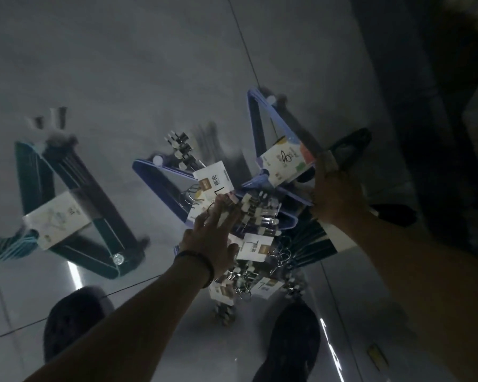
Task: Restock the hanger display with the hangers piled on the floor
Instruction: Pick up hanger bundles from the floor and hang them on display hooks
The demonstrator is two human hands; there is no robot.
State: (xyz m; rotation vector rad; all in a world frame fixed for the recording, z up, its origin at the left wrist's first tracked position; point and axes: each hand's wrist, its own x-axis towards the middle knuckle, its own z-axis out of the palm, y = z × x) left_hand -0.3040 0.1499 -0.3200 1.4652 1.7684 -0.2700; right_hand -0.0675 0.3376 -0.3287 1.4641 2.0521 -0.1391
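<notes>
Floor (122,64): grey glossy tiles, dimly lit.
Teal hanger bundle (31,172): banded, with a card label, lying flat well to the left of the left fingers.
Purple hanger bundle (255,128): labelled, tilted, its edge at the right fingers.
Second purple bundle (152,175): just beyond the left fingers, partly under the heap.
Clip hangers (260,216): tagged packs heaped between both sets of fingers.
Shoes (290,340): dark pair, nearer the viewer than the fingers.
Right hand (337,194): fingers seemingly curled on the purple hanger bundle; the blur leaves this uncertain.
Left hand (210,235): fingers spread and straight, resting on the clip hangers.
Wristband (204,264): dark, behind the left fingers.
</notes>
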